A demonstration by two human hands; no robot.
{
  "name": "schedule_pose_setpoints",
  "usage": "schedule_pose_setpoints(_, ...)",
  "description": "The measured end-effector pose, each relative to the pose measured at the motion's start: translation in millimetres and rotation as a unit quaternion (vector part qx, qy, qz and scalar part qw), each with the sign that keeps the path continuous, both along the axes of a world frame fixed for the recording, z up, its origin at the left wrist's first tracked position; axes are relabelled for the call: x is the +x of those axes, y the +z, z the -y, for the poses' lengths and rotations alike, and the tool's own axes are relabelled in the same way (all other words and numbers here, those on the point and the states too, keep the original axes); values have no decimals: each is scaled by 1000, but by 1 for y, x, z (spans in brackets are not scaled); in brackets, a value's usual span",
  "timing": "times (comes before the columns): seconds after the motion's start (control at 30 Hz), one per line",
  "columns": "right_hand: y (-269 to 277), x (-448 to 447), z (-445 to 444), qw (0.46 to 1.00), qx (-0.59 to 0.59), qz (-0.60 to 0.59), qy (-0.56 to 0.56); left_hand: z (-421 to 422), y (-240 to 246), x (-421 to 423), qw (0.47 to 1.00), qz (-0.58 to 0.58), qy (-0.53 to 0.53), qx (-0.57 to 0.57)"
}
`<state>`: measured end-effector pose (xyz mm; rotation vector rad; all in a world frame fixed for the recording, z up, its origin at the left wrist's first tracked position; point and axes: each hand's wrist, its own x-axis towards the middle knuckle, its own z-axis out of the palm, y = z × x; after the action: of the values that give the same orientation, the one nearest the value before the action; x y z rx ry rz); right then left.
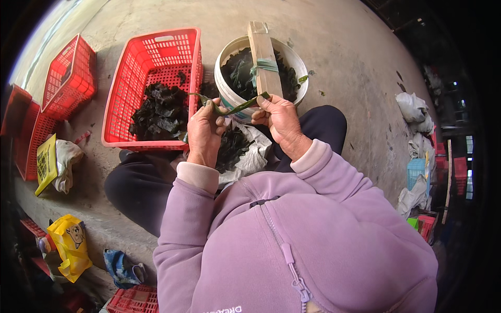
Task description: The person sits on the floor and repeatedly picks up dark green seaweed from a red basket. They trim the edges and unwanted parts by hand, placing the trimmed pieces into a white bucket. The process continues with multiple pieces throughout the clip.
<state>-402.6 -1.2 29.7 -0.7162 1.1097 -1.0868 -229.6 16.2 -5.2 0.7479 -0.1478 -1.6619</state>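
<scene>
A narrow green strip of seaweed (238,108) is stretched between my two hands. My left hand (205,133) pinches one end between thumb and fingers, and my right hand (281,121) pinches the other. Just beyond them is a white plastic bucket (226,88) of dark seaweed, with a wooden board (260,47) laid across it and green strapping tied around the board. To the left, a red plastic crate (117,90) holds a heap of dark seaweed (162,111). More dark seaweed (233,146) lies on a white woven sack (256,146) in my lap, beneath the hands.
More red crates (70,78) stand at the far left, near a yellow sign-like board (47,164) and a pale cloth bundle (67,160). A yellow bag (70,250) is at lower left. White sacks (413,107) and a blue basket (416,172) are at right.
</scene>
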Motion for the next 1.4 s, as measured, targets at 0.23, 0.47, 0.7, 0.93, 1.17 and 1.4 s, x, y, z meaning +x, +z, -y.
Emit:
schedule_pose_setpoints(0.23, 18, -1, -9, 904, -350, -204, 134, -5, 10, -20, 897, 383, -137, -175)
schedule_pose_setpoints(0.47, 19, -1, 2, 942, -206, -185, 187, -14, 20, -21, 710, 648, 8, -276)
schedule_pose_setpoints(0.7, 20, -21, 16, 941, 11, 46, 334, -16, 43, -8, 607, 678, 42, -413)
schedule_pose_setpoints(0.93, 6, -11, 7, 961, 77, 13, 264, -13, 31, -4, 542, 735, 10, -408)
schedule_pose_setpoints(1.17, 12, -10, 4, 943, -27, -110, 314, -11, 6, -2, 902, 355, -106, -224)
schedule_pose_setpoints(1.4, -4, -9, -1, 928, 136, 207, 280, -9, 6, 8, 968, 63, -146, -194)
